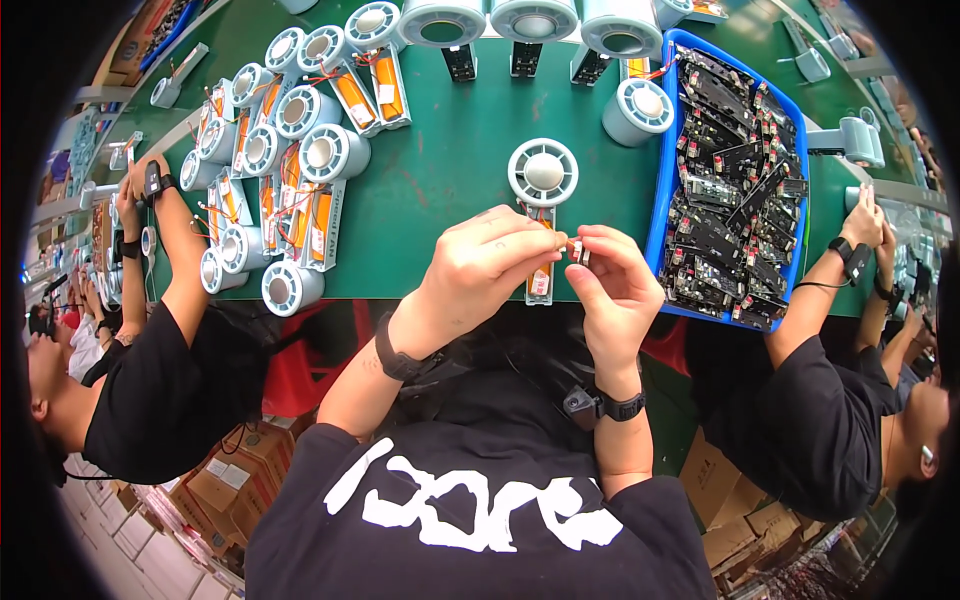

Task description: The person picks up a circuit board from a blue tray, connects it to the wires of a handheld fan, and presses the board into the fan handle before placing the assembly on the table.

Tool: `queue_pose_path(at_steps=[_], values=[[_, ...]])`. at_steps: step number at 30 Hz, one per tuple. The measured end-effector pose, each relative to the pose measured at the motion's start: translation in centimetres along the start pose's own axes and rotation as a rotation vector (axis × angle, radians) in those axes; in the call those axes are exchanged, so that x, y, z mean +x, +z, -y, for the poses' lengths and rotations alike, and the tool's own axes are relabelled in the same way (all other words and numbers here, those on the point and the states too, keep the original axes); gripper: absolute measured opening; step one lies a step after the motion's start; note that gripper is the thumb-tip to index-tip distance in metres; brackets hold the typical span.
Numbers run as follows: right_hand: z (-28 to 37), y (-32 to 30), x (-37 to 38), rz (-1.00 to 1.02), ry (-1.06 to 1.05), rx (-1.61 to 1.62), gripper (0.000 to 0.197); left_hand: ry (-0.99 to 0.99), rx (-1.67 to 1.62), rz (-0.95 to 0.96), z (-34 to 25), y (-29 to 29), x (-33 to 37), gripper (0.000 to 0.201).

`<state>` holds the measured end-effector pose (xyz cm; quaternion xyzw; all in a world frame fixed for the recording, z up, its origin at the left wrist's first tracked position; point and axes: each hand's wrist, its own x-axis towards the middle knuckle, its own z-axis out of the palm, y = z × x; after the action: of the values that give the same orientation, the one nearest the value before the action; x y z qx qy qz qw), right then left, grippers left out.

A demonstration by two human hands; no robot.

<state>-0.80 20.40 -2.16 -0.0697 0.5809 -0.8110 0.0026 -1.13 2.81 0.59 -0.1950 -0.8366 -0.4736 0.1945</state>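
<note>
In front of me lies a pale blue hair-dryer-like body (543,172), its round ringed head facing up and its open handle toward me, with an orange strip and a white label inside. My left hand (490,262) is closed above the handle, thumb and fingertips pinching a thin wire's end. Just right of it, my right hand (618,285) pinches a small part with a white connector (577,250), probably the end of a circuit board; my fingers hide most of it. The fingertips of both hands nearly meet. The handle's middle is partly covered by my left hand.
At right stands a blue bin (664,200) full of black circuit boards (735,190). Many similar bodies (335,152) with orange strips and wires crowd the left of the green table (430,230). More heads (535,20) line the far side. Co-workers (150,400) sit on both sides.
</note>
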Motion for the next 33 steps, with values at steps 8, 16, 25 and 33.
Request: queue_pose_path(at_steps=[8, 16, 25, 33], values=[[-1.4, -1.0, 0.5, 0.114, -0.214, -0.168, 0.032, -0.052, -0.001, 0.027, -0.2, 0.1, -0.3, 0.021], [-1.7, -1.2, 0.5, 0.126, -0.313, -0.216, 0.031, -0.241, -0.088, 0.038, -0.8, 0.1, -0.2, 0.018], [-2.2, -1.3, 0.8, 0.154, -0.386, -0.263, 0.031, -0.316, -0.220, 0.067, -0.5, 0.0, -0.3, 0.012], [-2.5, -1.1, 0.8, 0.162, -0.345, -0.158, 0.030, -0.522, -0.427, 0.091, 0.2, -0.3, -0.1, 0.012]])
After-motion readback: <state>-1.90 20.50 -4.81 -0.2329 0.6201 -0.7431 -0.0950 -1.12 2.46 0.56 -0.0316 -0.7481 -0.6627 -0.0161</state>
